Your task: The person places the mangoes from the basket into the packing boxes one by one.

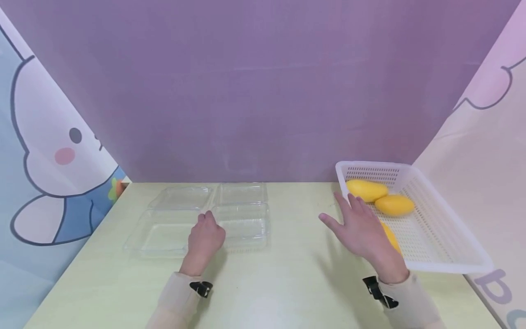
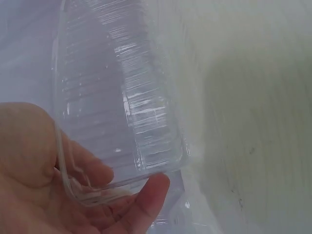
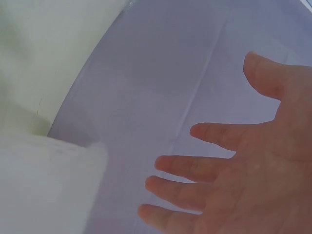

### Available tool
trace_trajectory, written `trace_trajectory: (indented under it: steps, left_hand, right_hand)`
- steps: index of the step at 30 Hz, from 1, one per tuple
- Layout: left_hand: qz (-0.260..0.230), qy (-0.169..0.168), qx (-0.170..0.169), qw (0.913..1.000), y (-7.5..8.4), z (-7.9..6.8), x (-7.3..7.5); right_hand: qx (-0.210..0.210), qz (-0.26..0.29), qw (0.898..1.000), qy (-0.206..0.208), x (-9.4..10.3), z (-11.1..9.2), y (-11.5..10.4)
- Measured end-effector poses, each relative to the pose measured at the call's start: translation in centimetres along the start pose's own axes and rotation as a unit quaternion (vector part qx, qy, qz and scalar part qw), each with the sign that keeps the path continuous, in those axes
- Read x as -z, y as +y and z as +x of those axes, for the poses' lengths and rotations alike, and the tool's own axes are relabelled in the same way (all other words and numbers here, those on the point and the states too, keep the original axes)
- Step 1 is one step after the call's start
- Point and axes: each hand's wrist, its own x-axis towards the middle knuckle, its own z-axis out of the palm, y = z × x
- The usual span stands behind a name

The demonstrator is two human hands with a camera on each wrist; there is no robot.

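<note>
My left hand [image 1: 207, 237] is between two clear plastic clamshell containers lying opened out on the table. In the left wrist view its thumb and fingers pinch a corner of a clear container [image 2: 112, 97] with ribbed walls; which of the two is hard to tell. The right-hand container [image 1: 242, 221] sits beside that hand, and the larger left-hand container [image 1: 168, 233] lies on its other side. My right hand [image 1: 363, 228], fingers spread and holding nothing, hovers by the near left side of a white plastic basket [image 1: 448, 219]. Inside are yellow mangoes [image 1: 394, 205], one partly hidden by that hand.
The pale table [image 1: 279, 292] ends at a purple back panel [image 1: 263, 100]. Printed cloth with a cartoon figure [image 1: 61, 137] hangs on the left, and another printed sheet [image 1: 485, 160] on the right.
</note>
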Motion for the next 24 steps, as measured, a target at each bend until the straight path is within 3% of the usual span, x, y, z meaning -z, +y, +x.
trace_trajectory:
  steps: [16, 24]
  left_hand:
    - [-0.004, -0.01, -0.014, 0.9998, 0.0, 0.3, -0.8]
    - [0.0, 0.003, -0.022, 0.9997, -0.1, 0.3, -0.9]
  right_hand:
    - [-0.001, 0.059, 0.998, -0.027, 1.8, -0.4, 3.0]
    - [-0.008, 0.068, 0.997, -0.035, 2.3, -0.3, 4.6]
